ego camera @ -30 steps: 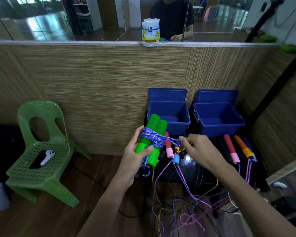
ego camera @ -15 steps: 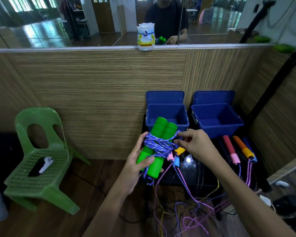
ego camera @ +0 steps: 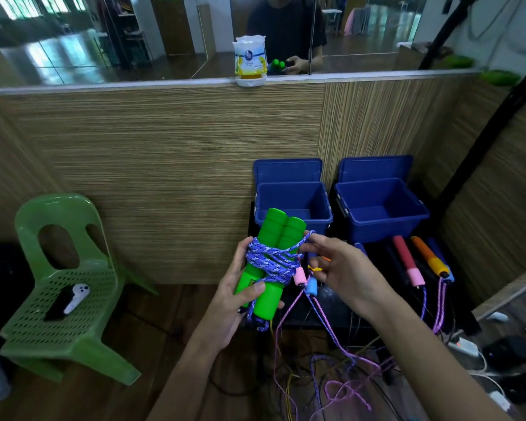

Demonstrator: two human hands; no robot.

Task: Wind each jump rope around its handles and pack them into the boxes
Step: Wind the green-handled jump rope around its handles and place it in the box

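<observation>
The pair of green handles (ego camera: 266, 262) is gripped in the left hand (ego camera: 240, 287), thumb laid across the lower part and fingers curled behind, while a loop of the purple rope (ego camera: 271, 259) is pinched between the thumb and fingertips of the right hand (ego camera: 343, 268) just to the right of the handles. The handles are held together side by side, their long axis running up and slightly right, top ends tilted toward the left blue box (ego camera: 292, 205). Most of the rope is seen wound round their middle; a short tail hangs below the left hand.

The left blue box stands open just beyond the handles' top ends, so it is judged the nearer target, and the left hand, already carrying the bundle, is the nearer one to it. The right blue box (ego camera: 380, 208), also open, stands beside it, farther right of the handles.

To the right of the handles a red-and-pink handle (ego camera: 406, 259) and an orange handle (ego camera: 428, 256) are laid on a dark stand, and loose cords (ego camera: 331, 360) trail below, where the bundle's tail could be snagged. Well left of the handles a green chair (ego camera: 64, 287) is seen with a white controller (ego camera: 76, 296) on its seat.
</observation>
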